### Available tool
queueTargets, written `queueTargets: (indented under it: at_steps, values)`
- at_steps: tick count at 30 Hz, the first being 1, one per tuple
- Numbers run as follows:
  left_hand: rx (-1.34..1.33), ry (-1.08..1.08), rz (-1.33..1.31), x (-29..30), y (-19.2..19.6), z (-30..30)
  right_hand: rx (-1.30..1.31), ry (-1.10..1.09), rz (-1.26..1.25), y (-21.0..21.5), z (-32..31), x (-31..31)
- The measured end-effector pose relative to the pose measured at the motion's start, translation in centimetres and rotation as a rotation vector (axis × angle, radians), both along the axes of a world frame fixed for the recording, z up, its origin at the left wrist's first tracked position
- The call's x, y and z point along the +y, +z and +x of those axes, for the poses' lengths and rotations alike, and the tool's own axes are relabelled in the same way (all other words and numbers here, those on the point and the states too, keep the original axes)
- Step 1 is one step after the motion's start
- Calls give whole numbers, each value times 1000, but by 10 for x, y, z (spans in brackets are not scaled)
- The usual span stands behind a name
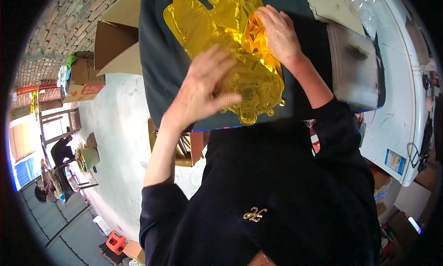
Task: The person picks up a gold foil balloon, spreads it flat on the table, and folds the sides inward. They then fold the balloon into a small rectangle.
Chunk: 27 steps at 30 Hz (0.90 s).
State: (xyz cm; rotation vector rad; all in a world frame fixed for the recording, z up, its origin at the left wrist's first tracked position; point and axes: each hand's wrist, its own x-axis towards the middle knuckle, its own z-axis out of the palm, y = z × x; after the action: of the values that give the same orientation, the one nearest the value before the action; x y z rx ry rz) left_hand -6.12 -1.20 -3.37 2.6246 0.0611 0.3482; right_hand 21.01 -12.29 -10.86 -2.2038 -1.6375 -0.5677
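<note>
Flat on the dark table, spread from the far edge down to the near edge: a yellow foil balloon, uninflated, glossy and creased. Left hand laid on its lower part near the near edge, fingers spread and almost flat, pressing rather than gripping. Right hand further up toward the right edge, fingers slightly curled over a crumpled fold, resting on it; whether any foil is pinched underneath, impossible to tell. Likely very light, thin and limp, slippery under the palm and easy to crease or tear at the seams; best taken by the welded edge or by the small scalloped tabs at its bottom, near the table's near edge. At the right edge of the table, a grey tray. Beyond the left edge, open cardboard boxes against a brick wall, pale concrete floor, an orange stool far below.
</note>
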Motion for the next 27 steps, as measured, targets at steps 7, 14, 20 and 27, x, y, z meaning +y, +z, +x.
queueTargets:
  at_steps: [7, 14, 20, 27]
  values:
    - [59, -20, -23, -58, -9, -35, 89, 47, 24, 0, -3, 5]
    - [-114, -21, -6, -60, -18, -27, 120, 47, 36, -4, -1, 4]
    - [-196, 3, 40, -66, -20, -22, 140, 38, 26, 0, -4, 5]
    - [-249, 149, -120, -51, -11, -13, 136, 29, 38, 0, -2, 4]
